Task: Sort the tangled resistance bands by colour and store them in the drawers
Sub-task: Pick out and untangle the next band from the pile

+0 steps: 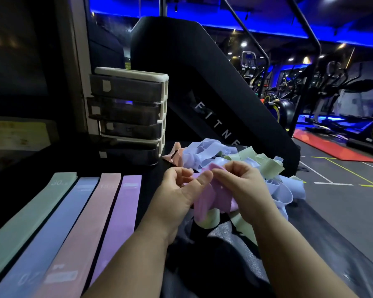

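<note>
1. Nearest me, in the lower left of the frame, four bands lie flat side by side: green band, blue band, pink band, purple band. I read these as my colour rows.
2. At centre, both hands are on a twisted lilac band. My left hand pinches its upper edge between thumb and fingers. My right hand has its fingers curled round the band just beside that. The rest hangs down between the two hands.
3. The step, as I judge it, is working this band free of the tangle. I would hold the left pinch fixed and feed the loop through with the right. I would go slowly, since a hard pull will likely stretch the band and tighten any snag. A pale green strip shows just under it and may be caught.
4. Just behind the hands, centre right, is the tangled pile of blue, green and pink bands.
5. Farther back, centre left, stands the drawer unit, four dark drawers in a white frame. I cannot tell what is inside.
6. Behind that rises a black machine.
</note>
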Tool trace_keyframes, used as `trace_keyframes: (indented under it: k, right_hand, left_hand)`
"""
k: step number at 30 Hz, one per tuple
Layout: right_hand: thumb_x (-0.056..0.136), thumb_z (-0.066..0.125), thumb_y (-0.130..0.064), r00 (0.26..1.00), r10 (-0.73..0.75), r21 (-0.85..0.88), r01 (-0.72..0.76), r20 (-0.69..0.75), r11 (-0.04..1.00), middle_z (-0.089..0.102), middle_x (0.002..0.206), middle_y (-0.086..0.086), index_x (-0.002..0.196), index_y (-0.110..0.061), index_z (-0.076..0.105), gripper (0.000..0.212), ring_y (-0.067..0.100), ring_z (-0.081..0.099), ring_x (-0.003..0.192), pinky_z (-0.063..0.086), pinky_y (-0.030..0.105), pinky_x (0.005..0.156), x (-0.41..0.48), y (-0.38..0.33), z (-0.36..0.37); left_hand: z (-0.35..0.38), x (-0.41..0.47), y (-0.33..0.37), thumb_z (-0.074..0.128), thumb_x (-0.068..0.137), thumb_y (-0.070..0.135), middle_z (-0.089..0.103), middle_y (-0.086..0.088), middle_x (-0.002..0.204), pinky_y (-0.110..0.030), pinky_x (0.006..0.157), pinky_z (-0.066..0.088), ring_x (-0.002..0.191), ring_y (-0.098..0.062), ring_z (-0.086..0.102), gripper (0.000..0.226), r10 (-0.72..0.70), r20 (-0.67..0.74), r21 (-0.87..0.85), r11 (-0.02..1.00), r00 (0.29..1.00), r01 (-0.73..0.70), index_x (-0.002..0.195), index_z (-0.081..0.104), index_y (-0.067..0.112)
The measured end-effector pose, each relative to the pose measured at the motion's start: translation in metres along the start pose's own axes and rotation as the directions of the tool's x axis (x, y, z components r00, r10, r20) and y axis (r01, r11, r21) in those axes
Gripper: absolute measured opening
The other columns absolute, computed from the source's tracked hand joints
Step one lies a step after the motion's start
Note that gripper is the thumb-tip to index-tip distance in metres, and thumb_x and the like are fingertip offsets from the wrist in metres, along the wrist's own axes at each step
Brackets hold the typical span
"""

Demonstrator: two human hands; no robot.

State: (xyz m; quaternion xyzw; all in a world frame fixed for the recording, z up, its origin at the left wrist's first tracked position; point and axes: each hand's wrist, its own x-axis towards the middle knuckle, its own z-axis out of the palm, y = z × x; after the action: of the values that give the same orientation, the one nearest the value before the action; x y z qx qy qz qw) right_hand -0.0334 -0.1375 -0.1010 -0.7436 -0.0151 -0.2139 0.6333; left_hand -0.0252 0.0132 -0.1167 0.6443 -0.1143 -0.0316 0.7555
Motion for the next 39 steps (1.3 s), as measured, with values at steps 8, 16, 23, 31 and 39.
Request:
trace_keyframes:
  k: [8,16,23,31,39]
  right_hand:
    - [0.082,0.074,-0.011,0.988,-0.030,0.070,0.041,-0.154,0.997,0.056,0.056,-0.003,0.057,-0.019,0.059,0.030,0.012,0.048,0.055,0.040,0.028,0.056,0.004,0.006,0.001]
    - [0.073,0.074,-0.025,0.992,-0.087,0.032,0.090,-0.087,0.995,0.056,0.055,-0.005,0.055,-0.025,0.061,0.022,0.013,0.051,0.057,0.044,0.031,0.061,0.000,0.006,0.007]
    - [0.057,0.073,-0.044,0.996,-0.080,0.061,0.082,-0.028,0.995,0.059,0.062,0.003,0.068,-0.010,0.062,0.038,0.019,0.053,0.064,0.045,0.038,0.064,-0.001,0.008,0.010]
    - [0.065,0.074,-0.029,1.000,-0.029,0.137,0.028,0.011,0.990,0.058,0.058,0.003,0.060,-0.018,0.060,0.018,0.019,0.055,0.058,0.046,0.035,0.060,-0.001,0.010,0.011]
    - [0.069,0.073,-0.024,0.999,-0.028,0.251,0.023,0.017,0.968,0.054,0.068,0.012,0.068,-0.009,0.057,0.021,0.022,0.052,0.063,0.046,0.030,0.057,0.002,0.010,0.006]
  left_hand:
    - [0.003,-0.004,-0.001,0.082,0.066,0.051,0.062,0.003,0.097,-0.024,0.074,0.048,0.086,-0.010,0.060,0.055,0.077,-0.122,0.398,0.917,0.990,-0.022,0.101,0.053,0.020]
    - [0.002,-0.001,-0.004,0.067,0.090,0.027,0.071,0.006,0.094,-0.019,0.055,0.051,0.056,-0.004,0.061,0.016,0.190,-0.197,0.428,0.899,0.962,-0.089,0.079,0.062,0.017]
    - [-0.002,0.004,-0.003,0.062,0.092,0.024,0.071,0.004,0.081,-0.028,0.070,0.054,0.078,-0.015,0.068,0.007,0.256,-0.299,0.340,0.929,0.919,-0.148,0.086,0.063,0.021]
    - [0.002,0.002,-0.001,0.070,0.070,0.035,0.063,0.009,0.084,-0.027,0.075,0.052,0.077,-0.008,0.060,0.027,0.213,-0.224,0.187,0.967,0.951,-0.172,0.093,0.059,0.029]
    - [-0.002,0.007,-0.003,0.072,0.083,0.013,0.066,0.006,0.086,-0.024,0.074,0.050,0.079,-0.011,0.062,0.017,0.209,-0.291,0.118,0.976,0.934,-0.182,0.087,0.062,0.026]
